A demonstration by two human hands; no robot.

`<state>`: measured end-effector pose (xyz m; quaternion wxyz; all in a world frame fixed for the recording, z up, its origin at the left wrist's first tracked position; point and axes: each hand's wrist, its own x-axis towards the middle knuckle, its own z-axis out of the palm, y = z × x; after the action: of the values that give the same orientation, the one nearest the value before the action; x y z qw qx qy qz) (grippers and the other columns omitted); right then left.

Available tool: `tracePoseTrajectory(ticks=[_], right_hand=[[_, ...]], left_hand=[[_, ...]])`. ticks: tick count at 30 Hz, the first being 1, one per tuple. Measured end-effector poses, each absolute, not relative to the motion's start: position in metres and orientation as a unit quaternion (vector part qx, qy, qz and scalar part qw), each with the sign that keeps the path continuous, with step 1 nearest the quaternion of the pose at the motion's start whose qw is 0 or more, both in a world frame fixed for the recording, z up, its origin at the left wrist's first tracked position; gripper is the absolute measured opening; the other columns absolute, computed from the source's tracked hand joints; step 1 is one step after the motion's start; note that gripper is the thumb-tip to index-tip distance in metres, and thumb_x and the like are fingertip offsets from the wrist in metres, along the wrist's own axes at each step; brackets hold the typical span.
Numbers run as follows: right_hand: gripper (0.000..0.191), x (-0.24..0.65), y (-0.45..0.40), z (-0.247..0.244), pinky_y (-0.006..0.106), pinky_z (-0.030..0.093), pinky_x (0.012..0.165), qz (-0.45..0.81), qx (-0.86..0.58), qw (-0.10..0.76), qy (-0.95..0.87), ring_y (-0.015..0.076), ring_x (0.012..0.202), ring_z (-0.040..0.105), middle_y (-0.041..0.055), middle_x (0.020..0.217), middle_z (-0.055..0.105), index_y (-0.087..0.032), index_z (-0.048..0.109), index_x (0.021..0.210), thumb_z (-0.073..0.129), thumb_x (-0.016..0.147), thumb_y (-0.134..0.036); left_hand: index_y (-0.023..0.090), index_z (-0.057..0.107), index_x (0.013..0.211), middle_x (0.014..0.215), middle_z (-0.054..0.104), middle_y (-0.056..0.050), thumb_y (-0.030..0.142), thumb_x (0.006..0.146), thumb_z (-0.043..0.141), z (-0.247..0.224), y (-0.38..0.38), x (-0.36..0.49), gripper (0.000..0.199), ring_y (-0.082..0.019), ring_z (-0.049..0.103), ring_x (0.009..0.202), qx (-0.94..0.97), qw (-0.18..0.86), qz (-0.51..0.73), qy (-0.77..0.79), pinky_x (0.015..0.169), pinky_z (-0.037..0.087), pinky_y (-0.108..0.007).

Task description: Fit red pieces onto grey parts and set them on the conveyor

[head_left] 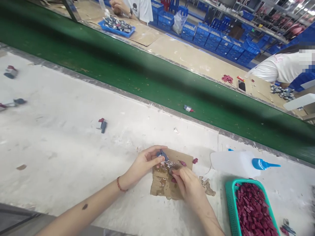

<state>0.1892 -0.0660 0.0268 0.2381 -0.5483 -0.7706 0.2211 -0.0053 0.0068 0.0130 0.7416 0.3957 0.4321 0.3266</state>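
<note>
My left hand [149, 159] pinches a small blue-grey plastic part [162, 154] between thumb and fingers. Under it lies a piece of brown cardboard [161, 190] with a shiny wet patch of what looks like glue. My right hand [192, 185] is closed in a pinch low over that patch, close to the left; what its fingertips hold is too small to make out. Dark red pieces lie at the cardboard: one piece [182, 163] near its upper right, another piece [195, 161] just past its edge.
To the right lie a white squeeze bottle [233, 162] with a blue nozzle and a green basket [230, 209] of dark red pieces. A joined part [102, 125] sits left on the white table. A green conveyor belt [147, 82] crosses behind; two people sit beyond it.
</note>
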Motion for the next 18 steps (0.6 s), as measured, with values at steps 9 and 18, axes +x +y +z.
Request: tracePoseTrajectory(ticks=[9, 18], right_hand=[[0.032, 0.185, -0.060, 0.032, 0.028, 0.048, 0.056, 0.183, -0.520, 0.181, -0.815, 0.0182, 0.064, 0.060, 0.0030, 0.070, 0.061, -0.023, 0.058, 0.085, 0.032, 0.103, -0.020], [0.031, 0.192, -0.060, 0.024, 0.029, 0.046, 0.055, 0.228, -0.551, 0.198, -0.778, 0.0189, 0.062, 0.058, 0.0027, 0.067, 0.061, -0.023, 0.059, 0.080, 0.036, 0.102, -0.024]], left_hand=[[0.017, 0.068, 0.110, 0.086, 0.073, -0.005, 0.040, 0.064, 0.085, 0.006, 0.010, -0.010, 0.055, -0.019, 0.066, 0.081, 0.360, 0.800, 0.286, 0.386, 0.078, 0.051, -0.031], [0.018, 0.063, 0.098, 0.081, 0.069, -0.004, 0.055, 0.089, 0.053, 0.012, 0.001, -0.007, 0.039, -0.016, 0.059, 0.068, 0.495, 0.740, 0.260, 0.373, 0.060, 0.047, -0.028]])
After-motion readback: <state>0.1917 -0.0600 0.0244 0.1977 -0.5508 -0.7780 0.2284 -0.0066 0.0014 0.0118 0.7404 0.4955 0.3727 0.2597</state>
